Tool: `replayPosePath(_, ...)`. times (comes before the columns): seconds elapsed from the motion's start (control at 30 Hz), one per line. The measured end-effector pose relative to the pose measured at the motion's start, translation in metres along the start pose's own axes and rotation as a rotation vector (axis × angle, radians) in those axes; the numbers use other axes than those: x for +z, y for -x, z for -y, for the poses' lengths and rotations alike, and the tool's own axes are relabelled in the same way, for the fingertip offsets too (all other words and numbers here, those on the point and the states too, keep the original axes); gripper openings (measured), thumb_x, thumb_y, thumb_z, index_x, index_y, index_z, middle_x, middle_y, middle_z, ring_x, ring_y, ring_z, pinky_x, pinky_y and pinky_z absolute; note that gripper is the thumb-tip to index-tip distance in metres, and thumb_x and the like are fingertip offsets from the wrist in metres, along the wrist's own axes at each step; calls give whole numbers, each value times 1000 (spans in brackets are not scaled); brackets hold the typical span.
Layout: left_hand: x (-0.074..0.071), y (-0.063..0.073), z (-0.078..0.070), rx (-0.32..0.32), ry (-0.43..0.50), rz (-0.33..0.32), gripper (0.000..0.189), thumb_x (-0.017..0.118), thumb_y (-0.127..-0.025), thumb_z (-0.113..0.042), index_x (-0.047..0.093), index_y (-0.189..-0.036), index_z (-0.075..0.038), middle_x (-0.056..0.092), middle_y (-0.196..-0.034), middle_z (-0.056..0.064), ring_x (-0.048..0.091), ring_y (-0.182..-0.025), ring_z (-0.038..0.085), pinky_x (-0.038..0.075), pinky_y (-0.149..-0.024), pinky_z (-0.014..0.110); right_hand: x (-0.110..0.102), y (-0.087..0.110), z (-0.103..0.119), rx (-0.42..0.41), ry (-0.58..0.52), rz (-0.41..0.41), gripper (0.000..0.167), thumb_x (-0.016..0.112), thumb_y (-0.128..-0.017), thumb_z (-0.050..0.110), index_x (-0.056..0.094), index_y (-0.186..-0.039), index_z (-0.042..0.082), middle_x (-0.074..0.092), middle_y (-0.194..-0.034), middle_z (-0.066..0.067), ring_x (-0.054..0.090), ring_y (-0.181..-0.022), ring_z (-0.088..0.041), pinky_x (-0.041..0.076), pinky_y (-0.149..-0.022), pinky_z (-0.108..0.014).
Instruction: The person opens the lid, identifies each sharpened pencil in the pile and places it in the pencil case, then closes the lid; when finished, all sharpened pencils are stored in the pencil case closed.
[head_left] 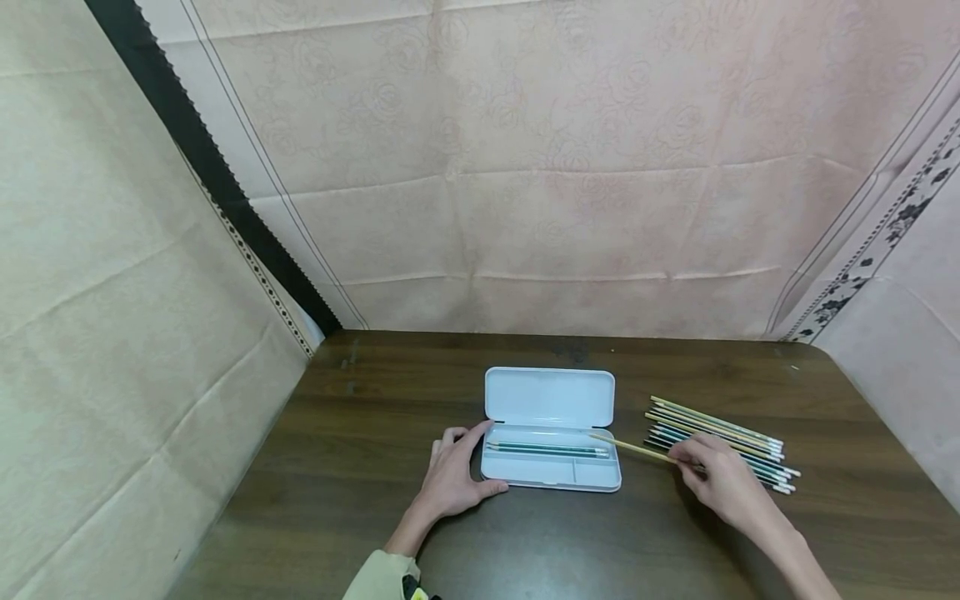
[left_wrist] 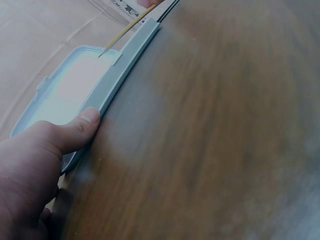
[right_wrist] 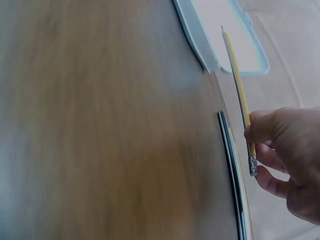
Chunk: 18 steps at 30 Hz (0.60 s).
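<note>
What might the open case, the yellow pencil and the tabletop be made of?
Case: possibly plastic or painted metal; pale blue, smooth, with glossy highlights inside the lid.
Yellow pencil: probably painted wood, judging by its slim shaft and sharpened tip; the silvery end band looks metallic.
Tabletop: brown, with streaky grain and a soft sheen; perhaps varnished wood or laminate.

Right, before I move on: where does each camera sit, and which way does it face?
Head: worn on the head, facing forward and down at the table, case and pencil pile; left hand, right hand and a sleeve show.
Left wrist: worn there, looking along the case's front edge; the left hand shows, plus a bit of the right.
Right wrist: worn there, looking along the yellow pencil toward the case; only the right hand shows.
Both wrist views share the case and yellow pencil.
</note>
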<state>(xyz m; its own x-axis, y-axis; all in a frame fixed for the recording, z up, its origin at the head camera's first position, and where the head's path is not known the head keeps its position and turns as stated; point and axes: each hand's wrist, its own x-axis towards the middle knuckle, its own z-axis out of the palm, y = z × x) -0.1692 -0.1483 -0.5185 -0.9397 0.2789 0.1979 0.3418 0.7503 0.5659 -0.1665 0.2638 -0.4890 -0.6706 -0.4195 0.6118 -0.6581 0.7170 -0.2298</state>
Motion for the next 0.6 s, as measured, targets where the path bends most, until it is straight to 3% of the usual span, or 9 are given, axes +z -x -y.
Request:
replayPosePath(0.17,0,0,0,-2,5,1,91,85,-75,-49,44,-151,-22,57,-136,4,39,-120,28,33,-90,48,10,-13,13,25,-7,43,34,83,-65,-11,72,-83,15,61,-84,9,56,-76,-9,49,-65,-34)
replayPosePath(0.6,0,0,0,-15,4,5,92,85,-75,-50,43,-152,-22,57,-135,4,39,-121,29,33,-90,48,35,-47,41,97,-41,227,25,85,-74,-4,75,-91,13,62,-88,7,53,-81,-11,52,-71,-34)
